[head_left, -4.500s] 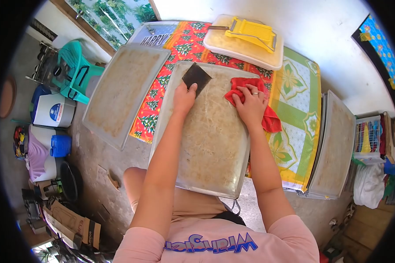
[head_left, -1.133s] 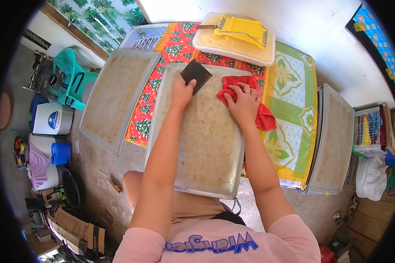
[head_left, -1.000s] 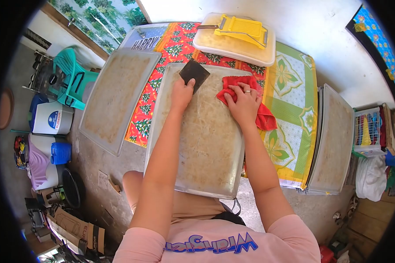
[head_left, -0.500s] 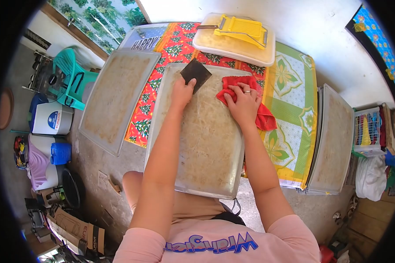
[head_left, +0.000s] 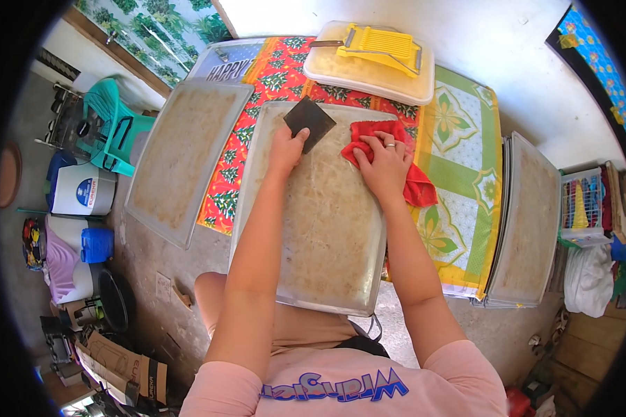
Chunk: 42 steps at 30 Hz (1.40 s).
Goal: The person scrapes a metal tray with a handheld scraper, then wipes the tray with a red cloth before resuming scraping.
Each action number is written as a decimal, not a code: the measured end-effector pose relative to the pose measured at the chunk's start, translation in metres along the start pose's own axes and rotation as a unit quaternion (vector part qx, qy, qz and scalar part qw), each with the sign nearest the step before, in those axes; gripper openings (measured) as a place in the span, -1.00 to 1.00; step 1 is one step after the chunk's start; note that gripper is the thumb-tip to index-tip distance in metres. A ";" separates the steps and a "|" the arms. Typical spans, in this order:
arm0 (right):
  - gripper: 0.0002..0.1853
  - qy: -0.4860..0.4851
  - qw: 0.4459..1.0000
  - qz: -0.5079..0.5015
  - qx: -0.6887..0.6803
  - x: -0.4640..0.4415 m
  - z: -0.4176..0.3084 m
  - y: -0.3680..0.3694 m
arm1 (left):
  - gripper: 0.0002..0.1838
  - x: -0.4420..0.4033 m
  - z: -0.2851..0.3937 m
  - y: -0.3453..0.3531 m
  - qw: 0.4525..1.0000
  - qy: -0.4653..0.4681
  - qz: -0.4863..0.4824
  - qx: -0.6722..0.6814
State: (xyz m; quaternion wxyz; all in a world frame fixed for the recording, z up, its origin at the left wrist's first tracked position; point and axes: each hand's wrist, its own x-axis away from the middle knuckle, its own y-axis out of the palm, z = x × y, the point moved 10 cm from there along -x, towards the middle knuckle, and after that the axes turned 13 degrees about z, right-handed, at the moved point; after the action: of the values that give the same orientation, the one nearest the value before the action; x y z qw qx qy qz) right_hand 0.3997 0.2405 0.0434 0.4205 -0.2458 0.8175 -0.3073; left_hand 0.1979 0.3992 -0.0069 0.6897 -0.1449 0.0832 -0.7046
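A large stained tray (head_left: 330, 229) lies in front of me, its far part on the table and its near edge at my lap. My left hand (head_left: 287, 148) grips a flat dark square piece (head_left: 311, 124) by its lower corner, over the tray's far left part. At the tray's far right, my right hand (head_left: 385, 163) is closed on a bunched red cloth (head_left: 419, 186), which hangs past the tray's right edge. A ring shows on one finger of that hand.
A second stained tray (head_left: 188, 149) is at the left, and stacked trays (head_left: 525, 226) stand at the right. Behind, a lidded container (head_left: 327, 72) carries a yellow slotted tool (head_left: 382, 47). A green chair (head_left: 108, 104) and a blue jug (head_left: 97, 244) are further left.
Compared with the oldest frame, the whole view has shifted slightly. The dark piece has tilted and moved a little in my left hand. My right hand stays on the cloth at the same corner.
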 end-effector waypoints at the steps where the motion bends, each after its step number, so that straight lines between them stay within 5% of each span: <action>1: -0.64 0.000 1.000 0.003 -0.001 0.000 0.000 0.000 | -0.79 0.000 0.001 -0.002 1.000 0.006 0.007 0.005; 22: -0.64 -0.002 1.000 0.003 0.001 0.000 0.000 0.000 | -0.72 -0.004 0.002 -0.003 0.998 0.060 0.024 -0.025; 31: -0.63 0.001 1.000 -0.008 -0.008 0.000 0.000 0.000 | -0.68 0.006 0.004 0.001 0.994 -0.032 -0.022 -0.099; 35: -0.64 -0.004 1.000 0.001 0.000 0.000 0.000 0.000 | -0.64 -0.008 0.001 0.000 0.995 0.071 0.028 -0.064; 42: -0.64 -0.002 1.000 -0.004 -0.009 -0.001 -0.001 -0.001 | -0.63 -0.011 -0.006 0.002 0.994 0.041 0.020 -0.099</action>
State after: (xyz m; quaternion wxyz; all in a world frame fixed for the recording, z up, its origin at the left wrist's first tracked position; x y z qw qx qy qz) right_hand 0.3995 0.2407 0.0451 0.4185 -0.2538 0.8184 -0.3012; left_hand 0.1985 0.4092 -0.0143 0.6818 -0.1816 0.1836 -0.6844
